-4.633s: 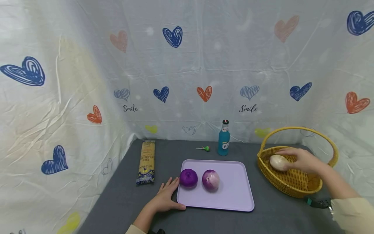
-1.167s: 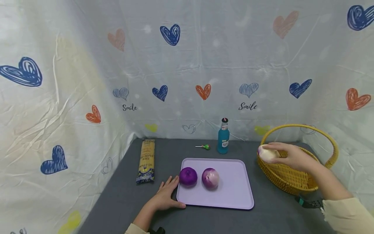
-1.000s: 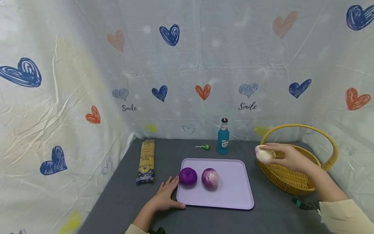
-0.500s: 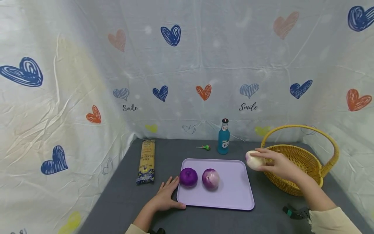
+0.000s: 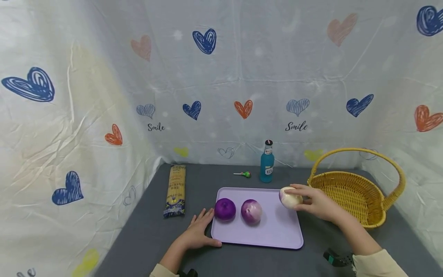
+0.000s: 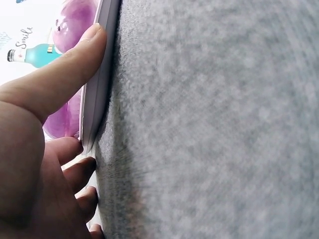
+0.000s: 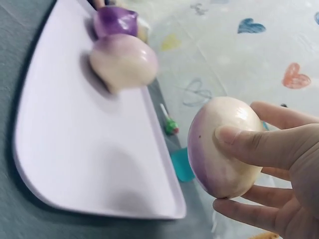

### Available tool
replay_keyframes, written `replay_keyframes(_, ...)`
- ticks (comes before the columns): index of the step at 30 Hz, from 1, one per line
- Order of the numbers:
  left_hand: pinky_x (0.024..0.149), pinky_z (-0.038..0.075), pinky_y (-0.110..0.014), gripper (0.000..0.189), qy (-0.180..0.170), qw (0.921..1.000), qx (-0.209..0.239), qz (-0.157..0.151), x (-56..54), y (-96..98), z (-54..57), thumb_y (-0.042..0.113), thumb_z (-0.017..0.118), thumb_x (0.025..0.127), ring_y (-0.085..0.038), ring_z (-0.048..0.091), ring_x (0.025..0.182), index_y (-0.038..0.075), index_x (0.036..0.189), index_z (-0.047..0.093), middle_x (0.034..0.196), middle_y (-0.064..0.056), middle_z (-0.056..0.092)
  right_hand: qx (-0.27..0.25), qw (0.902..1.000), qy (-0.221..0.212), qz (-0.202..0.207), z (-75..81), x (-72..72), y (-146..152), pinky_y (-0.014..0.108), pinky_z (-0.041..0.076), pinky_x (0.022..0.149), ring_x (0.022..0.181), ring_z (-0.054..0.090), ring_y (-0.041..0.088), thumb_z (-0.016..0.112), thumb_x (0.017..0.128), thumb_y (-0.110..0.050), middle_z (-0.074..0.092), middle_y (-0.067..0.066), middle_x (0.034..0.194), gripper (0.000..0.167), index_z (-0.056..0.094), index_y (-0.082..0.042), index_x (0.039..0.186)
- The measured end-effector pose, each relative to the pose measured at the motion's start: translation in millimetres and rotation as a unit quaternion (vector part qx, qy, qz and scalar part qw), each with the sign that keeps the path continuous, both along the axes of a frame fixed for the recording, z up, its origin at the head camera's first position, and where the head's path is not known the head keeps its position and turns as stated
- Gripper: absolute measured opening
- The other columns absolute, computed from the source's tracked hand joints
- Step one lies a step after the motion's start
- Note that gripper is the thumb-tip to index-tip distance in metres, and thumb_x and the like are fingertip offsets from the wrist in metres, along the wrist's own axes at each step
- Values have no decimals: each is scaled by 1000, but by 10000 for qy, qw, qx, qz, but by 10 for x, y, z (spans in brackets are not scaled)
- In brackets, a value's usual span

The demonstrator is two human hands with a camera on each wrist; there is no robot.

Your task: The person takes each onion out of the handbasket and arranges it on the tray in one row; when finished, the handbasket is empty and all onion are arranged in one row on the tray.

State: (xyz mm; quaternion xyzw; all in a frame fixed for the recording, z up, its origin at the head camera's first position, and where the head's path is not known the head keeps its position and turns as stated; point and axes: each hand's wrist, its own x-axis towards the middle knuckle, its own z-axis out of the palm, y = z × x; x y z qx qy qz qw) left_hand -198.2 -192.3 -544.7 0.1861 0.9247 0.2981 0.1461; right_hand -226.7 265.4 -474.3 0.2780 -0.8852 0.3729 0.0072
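In the head view my right hand (image 5: 316,202) holds a white-and-purple turnip (image 5: 289,197) over the back right corner of the lilac tray (image 5: 256,238). Thumb and fingers pinch the turnip (image 7: 224,149) from its sides in the right wrist view, clear of the tray. A second turnip (image 5: 251,212), purple and white, sits on the tray, with a deep purple round vegetable (image 5: 225,209) to its left. My left hand (image 5: 198,232) rests at the tray's front left corner, fingers spread along the left edge. Its thumb (image 6: 75,67) lies along the tray's side in the left wrist view.
A yellow wicker basket (image 5: 346,177) with a tall handle stands at the right. Behind the tray are a blue bottle (image 5: 267,163) and a green lollipop (image 5: 246,174). A pack of noodles (image 5: 175,190) lies at the left. A heart-printed curtain (image 5: 214,80) surrounds the table.
The right hand has lifted the turnip out of the basket and carried it left, to above the tray's right end. The left hand stays at the tray's corner.
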Motion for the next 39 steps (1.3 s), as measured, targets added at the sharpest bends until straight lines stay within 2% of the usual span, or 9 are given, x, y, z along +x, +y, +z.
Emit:
replay_keyframes(6,121,0,-67,116,-13,10000,-10,-13,-12,-9,-7,60,83,74,-39,7,156,7,160,26,168,-12,22,91,9998,2,202,-136,-6,-126,36,62,81,125,55,51,82,84,-14,52,30,144,53,67,-15,135)
replay_keyframes(12,121,0,-67,117,-27,10000,17,23,-9,-10,1,59,83,74,-40,7,156,7,160,25,168,-12,21,23,9990,-12,451,-230,13,-217,42,61,81,124,54,54,80,86,-20,52,33,142,51,66,-13,135)
replay_keyframes(19,121,1,-68,117,-14,10000,-11,5,-7,-10,-4,59,83,73,-40,7,156,6,160,25,168,-12,21,262,9991,84,313,-350,48,-288,45,58,88,125,57,49,79,86,-30,59,27,138,52,67,-17,134)
replay_keyframes(26,121,1,-67,118,-30,10000,-7,26,-4,-5,-2,59,84,73,-40,7,156,7,160,25,168,-12,21,374,9989,159,230,-372,78,-322,38,55,92,121,62,36,79,87,-31,67,14,133,53,65,-16,136)
replay_keyframes(28,121,1,-67,118,-13,10000,-8,25,-2,-6,0,59,84,73,-40,7,156,6,160,25,168,-13,21,378,9989,201,195,-370,84,-329,37,55,93,121,62,35,79,88,-31,68,12,132,54,64,-15,137)
replay_keyframes(33,121,1,-68,118,-7,10000,11,26,0,-5,7,59,84,73,-41,8,156,6,160,26,168,-13,21,382,9988,166,262,-355,89,-331,43,53,99,126,58,43,79,87,-31,64,17,136,56,63,-12,138)
replay_keyframes(37,121,0,-68,118,-29,10000,31,34,2,-1,10,59,84,72,-41,8,156,6,160,26,168,-13,22,366,9989,145,256,-347,78,-324,40,53,99,125,59,40,80,86,-31,67,12,134,56,64,-11,136)
replay_keyframes(39,121,0,-68,118,-27,10000,35,33,2,0,9,59,84,72,-41,8,156,6,160,26,168,-13,22,265,9992,58,300,-345,71,-317,41,56,95,123,60,39,80,85,-30,67,12,133,58,63,-9,136)
